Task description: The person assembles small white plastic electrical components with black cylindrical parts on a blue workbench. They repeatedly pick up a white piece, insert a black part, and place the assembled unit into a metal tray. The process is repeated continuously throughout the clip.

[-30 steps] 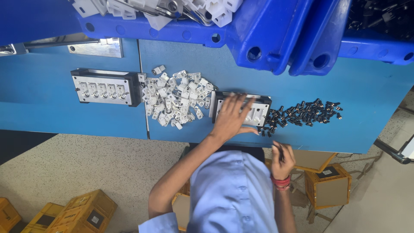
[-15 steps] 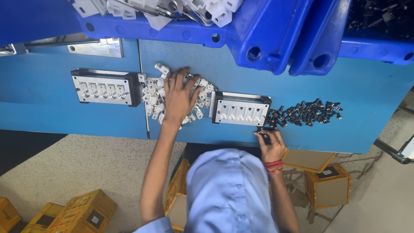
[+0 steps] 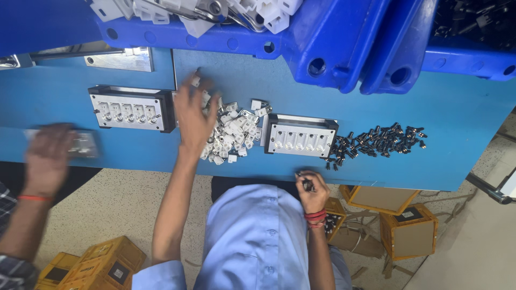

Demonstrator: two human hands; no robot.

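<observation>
**Operator:** State the position of both hands.

**Technician:** The left hand [image 3: 193,115] lies palm down, fingers spread and loose, over the pile of white plastic pieces [image 3: 232,133] on the blue table [image 3: 462,118]. It is blurred, so whether a piece sits under it cannot be told. The right hand [image 3: 313,189] is closed on a small dark metal part [image 3: 306,184] at the near table edge, just below the right fixture block [image 3: 301,134].

**Operator:** How is the pick best made?

**Technician:** In my judgement: isolate one white piece with the fingertips rather than raking the pile, and keep the dark part pinched firmly and clear of the edge, because a drop would reach the floor. The heap of dark parts [image 3: 376,140] lies just beside the block, within short reach.

**Operator:** Containers?

**Technician:** The blue bin [image 3: 322,48] at the far side holds larger white housings [image 3: 188,11]. The adjoining blue bin [image 3: 467,62] holds dark parts. The left fixture block [image 3: 131,107] shows a row of sockets. Another person's hand [image 3: 48,156] rests at the far left.
</observation>
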